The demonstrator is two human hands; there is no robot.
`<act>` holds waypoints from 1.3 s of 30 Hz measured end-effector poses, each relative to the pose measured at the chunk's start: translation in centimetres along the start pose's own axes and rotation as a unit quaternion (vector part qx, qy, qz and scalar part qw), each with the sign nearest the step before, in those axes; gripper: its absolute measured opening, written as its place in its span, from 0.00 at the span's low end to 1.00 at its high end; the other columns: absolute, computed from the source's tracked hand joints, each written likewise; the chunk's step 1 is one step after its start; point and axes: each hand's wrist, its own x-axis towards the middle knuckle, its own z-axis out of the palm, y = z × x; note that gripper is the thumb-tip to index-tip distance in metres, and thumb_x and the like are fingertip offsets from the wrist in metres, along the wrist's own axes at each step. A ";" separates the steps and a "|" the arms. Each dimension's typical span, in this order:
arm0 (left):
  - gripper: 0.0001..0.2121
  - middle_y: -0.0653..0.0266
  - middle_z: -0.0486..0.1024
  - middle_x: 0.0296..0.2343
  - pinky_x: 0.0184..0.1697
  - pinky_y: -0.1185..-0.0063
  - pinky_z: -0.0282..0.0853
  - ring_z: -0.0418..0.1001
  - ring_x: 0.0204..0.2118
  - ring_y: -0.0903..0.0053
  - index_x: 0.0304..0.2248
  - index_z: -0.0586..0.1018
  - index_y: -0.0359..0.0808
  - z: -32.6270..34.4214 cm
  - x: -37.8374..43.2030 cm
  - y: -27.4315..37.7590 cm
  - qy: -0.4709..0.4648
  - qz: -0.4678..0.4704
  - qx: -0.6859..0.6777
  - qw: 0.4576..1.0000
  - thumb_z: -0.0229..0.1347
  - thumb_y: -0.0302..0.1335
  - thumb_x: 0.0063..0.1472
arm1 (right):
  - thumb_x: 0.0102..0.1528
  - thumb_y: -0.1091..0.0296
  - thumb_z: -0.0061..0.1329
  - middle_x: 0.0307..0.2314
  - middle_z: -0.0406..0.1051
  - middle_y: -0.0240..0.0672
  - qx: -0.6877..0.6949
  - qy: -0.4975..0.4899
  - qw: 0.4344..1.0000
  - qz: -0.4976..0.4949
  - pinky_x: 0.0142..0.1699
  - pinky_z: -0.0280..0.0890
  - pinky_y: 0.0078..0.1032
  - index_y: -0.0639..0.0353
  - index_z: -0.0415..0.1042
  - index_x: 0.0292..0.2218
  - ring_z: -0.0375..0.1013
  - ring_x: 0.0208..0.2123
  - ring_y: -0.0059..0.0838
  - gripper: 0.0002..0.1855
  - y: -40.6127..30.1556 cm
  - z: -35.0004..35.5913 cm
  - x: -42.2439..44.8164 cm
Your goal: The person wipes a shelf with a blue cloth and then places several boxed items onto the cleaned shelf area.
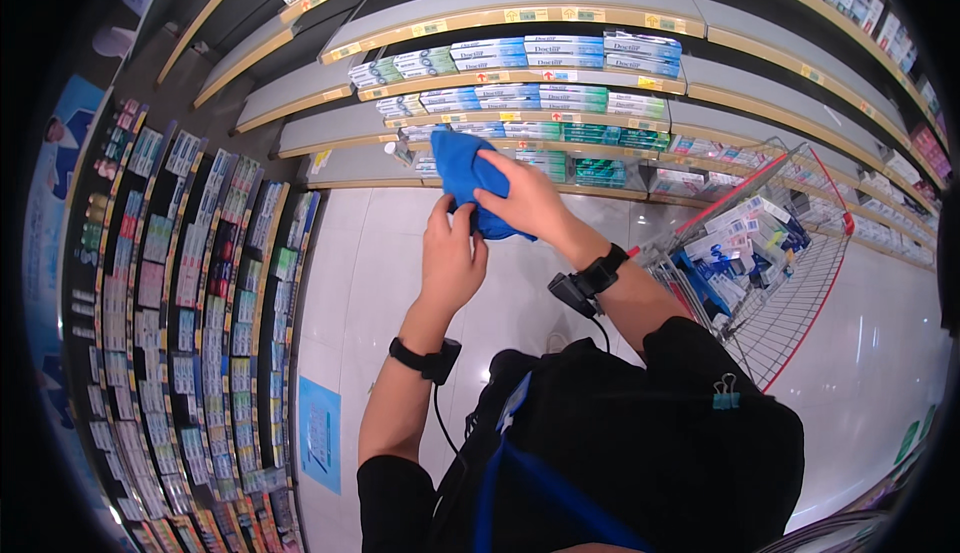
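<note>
A folded blue cloth (472, 178) is in front of me, over the lower edge of the shelving. My right hand (525, 196) grips it from the right, fingers on top and thumb on its near side. Below and to its left is my left hand (454, 253), palm side partly hidden, with bent fingers at the cloth's lower left edge; whether they pinch it I cannot tell. Behind the cloth, toothpaste boxes (574, 95) stand stacked on several shelves. A small white-capped container (397, 152) lies on the lowest shelf, left of the cloth.
A wire shopping cart (814, 305) with red edging, holding many boxes (742, 245), stands at my right. Shelving with packed goods (187, 313) runs along my left. A blue floor sticker (320, 433) lies on the tiles. Cables hang from both wrist devices.
</note>
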 end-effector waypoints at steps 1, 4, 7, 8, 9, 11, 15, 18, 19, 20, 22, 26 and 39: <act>0.20 0.37 0.63 0.49 0.51 0.60 0.65 0.67 0.48 0.44 0.48 0.70 0.30 0.8 1.9 -1.3 -0.011 0.006 -0.028 1.000 0.54 0.21 0.54 | 0.50 0.57 0.58 0.39 0.74 0.53 -0.018 0.022 1.000 0.000 0.45 0.70 0.36 0.56 0.68 0.55 0.75 0.40 0.51 0.32 0.8 -0.2 1.5; 0.19 0.39 0.64 0.49 0.50 0.60 0.65 0.67 0.47 0.46 0.47 0.71 0.31 3.4 7.7 -4.2 -0.049 0.048 -0.086 0.994 0.54 0.21 0.54 | 0.49 0.54 0.58 0.38 0.74 0.54 -0.083 0.073 0.994 0.026 0.44 0.70 0.40 0.52 0.67 0.54 0.74 0.40 0.53 0.33 3.7 -1.2 5.0; 0.19 0.40 0.64 0.48 0.50 0.60 0.65 0.67 0.47 0.46 0.46 0.71 0.32 6.6 14.6 -5.3 -0.066 0.160 -0.100 0.980 0.54 0.21 0.54 | 0.49 0.54 0.57 0.38 0.74 0.52 -0.146 0.155 0.975 0.056 0.44 0.70 0.40 0.53 0.67 0.54 0.74 0.41 0.52 0.33 6.9 -3.6 7.9; 0.19 0.42 0.65 0.47 0.51 0.59 0.63 0.66 0.48 0.46 0.46 0.71 0.31 7.7 17.1 -5.5 -0.080 0.184 -0.121 0.972 0.54 0.21 0.53 | 0.49 0.54 0.57 0.38 0.74 0.52 -0.147 0.173 0.972 0.067 0.44 0.70 0.40 0.53 0.67 0.54 0.74 0.41 0.52 0.33 7.7 -4.8 9.0; 0.20 0.42 0.64 0.47 0.52 0.62 0.63 0.65 0.50 0.47 0.47 0.70 0.31 8.7 19.2 -5.1 -0.118 0.191 -0.165 0.960 0.54 0.19 0.53 | 0.49 0.54 0.57 0.38 0.74 0.51 -0.151 0.196 0.965 0.089 0.44 0.70 0.41 0.53 0.67 0.54 0.74 0.42 0.52 0.33 8.9 -6.2 9.1; 0.19 0.40 0.66 0.47 0.52 0.59 0.62 0.65 0.49 0.45 0.46 0.71 0.31 11.6 22.6 -6.9 -0.117 0.250 -0.187 0.943 0.55 0.21 0.52 | 0.48 0.54 0.56 0.40 0.74 0.50 -0.168 0.236 0.949 0.128 0.43 0.70 0.42 0.53 0.67 0.54 0.74 0.40 0.52 0.33 10.2 -6.4 10.8; 0.19 0.39 0.65 0.48 0.55 0.59 0.60 0.63 0.52 0.45 0.47 0.69 0.28 15.0 28.9 -7.9 -0.136 0.368 -0.197 0.899 0.53 0.20 0.55 | 0.47 0.55 0.57 0.36 0.74 0.52 -0.228 0.303 0.908 0.176 0.41 0.70 0.40 0.56 0.69 0.52 0.75 0.36 0.52 0.32 10.0 -8.1 13.0; 0.18 0.40 0.62 0.50 0.56 0.59 0.57 0.62 0.53 0.45 0.48 0.68 0.28 15.9 30.3 -5.6 -0.181 0.370 -0.244 0.878 0.51 0.21 0.57 | 0.45 0.55 0.57 0.30 0.73 0.50 -0.278 0.351 0.872 0.197 0.37 0.71 0.39 0.55 0.70 0.52 0.75 0.31 0.50 0.33 9.6 -9.6 12.3; 0.19 0.40 0.62 0.50 0.57 0.59 0.56 0.61 0.53 0.45 0.49 0.68 0.28 16.6 31.6 -5.0 -0.190 0.370 -0.249 0.875 0.51 0.22 0.57 | 0.45 0.55 0.57 0.30 0.73 0.50 -0.269 0.352 0.872 0.210 0.38 0.71 0.40 0.54 0.70 0.52 0.75 0.31 0.51 0.33 9.7 -10.5 12.8; 0.20 0.40 0.62 0.51 0.57 0.59 0.56 0.61 0.54 0.45 0.49 0.68 0.28 18.0 32.3 -4.1 -0.182 0.389 -0.259 0.865 0.52 0.22 0.57 | 0.46 0.55 0.57 0.33 0.73 0.50 -0.281 0.367 0.856 0.233 0.38 0.71 0.41 0.54 0.69 0.52 0.75 0.33 0.52 0.32 9.9 -11.7 12.5; 0.23 0.41 0.60 0.53 0.59 0.59 0.54 0.61 0.55 0.46 0.51 0.67 0.29 19.3 34.7 -2.5 -0.163 0.383 -0.260 0.871 0.53 0.24 0.54 | 0.48 0.55 0.55 0.40 0.74 0.49 -0.281 0.352 0.851 0.271 0.42 0.70 0.43 0.54 0.67 0.54 0.76 0.37 0.51 0.33 10.3 -14.1 13.8; 0.28 0.39 0.57 0.56 0.59 0.60 0.57 0.59 0.57 0.45 0.55 0.62 0.29 19.2 40.6 -1.0 -0.124 0.376 -0.265 0.879 0.53 0.22 0.53 | 0.49 0.56 0.55 0.40 0.74 0.50 -0.344 0.357 0.834 0.243 0.41 0.71 0.42 0.52 0.68 0.53 0.75 0.37 0.52 0.30 12.1 -17.8 19.5; 0.20 0.39 0.71 0.48 0.58 0.65 0.61 0.66 0.54 0.48 0.49 0.72 0.27 22.5 57.3 -13.4 0.037 0.229 -0.138 0.963 0.50 0.27 0.57 | 0.53 0.52 0.50 0.46 0.71 0.51 -0.422 0.148 0.875 0.184 0.48 0.69 0.43 0.51 0.73 0.48 0.74 0.44 0.49 0.23 28.2 -16.7 47.0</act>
